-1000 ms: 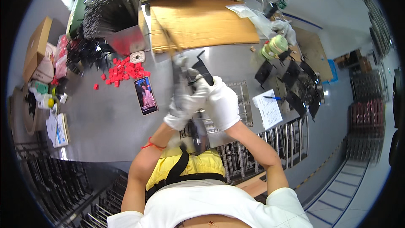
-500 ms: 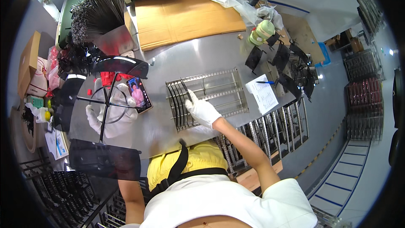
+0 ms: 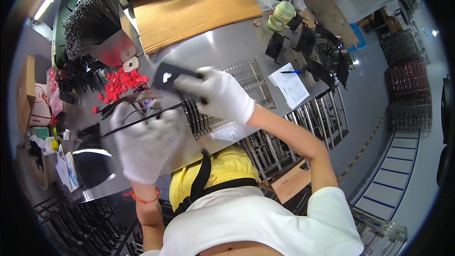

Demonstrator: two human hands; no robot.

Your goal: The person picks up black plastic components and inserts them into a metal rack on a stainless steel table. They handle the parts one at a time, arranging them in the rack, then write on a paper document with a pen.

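Note:
My left hand (image 3: 144, 142), in a white glove, is closed round a black wire frame (image 3: 142, 122) that carries dark panels. One glossy curved panel (image 3: 95, 165) hangs at the lower left, beyond the table edge. At the upper right end of the frame is a dark panel with a white mark (image 3: 174, 77). My gloved right hand (image 3: 218, 96) grips that panel, its fingers blurred by motion. Beneath the right hand lies a metal wire rack (image 3: 258, 83), with several curved black strips (image 3: 194, 116) standing in its left end. A phone (image 3: 142, 88) is mostly hidden behind the wire frame.
Red small pieces (image 3: 118, 85) lie behind my left hand. A bundle of metal wires (image 3: 95, 21) stands at the far left. Cardboard (image 3: 194, 12) covers the back of the table. To the right are a green bottle (image 3: 282, 16), paper (image 3: 290, 87), a blue pen (image 3: 290, 71) and dark panels (image 3: 308, 40).
My right hand has left the black strips in the rack and moved left onto a panel. The wire frame has turned and tilted in my left hand, uncovering the red pieces.

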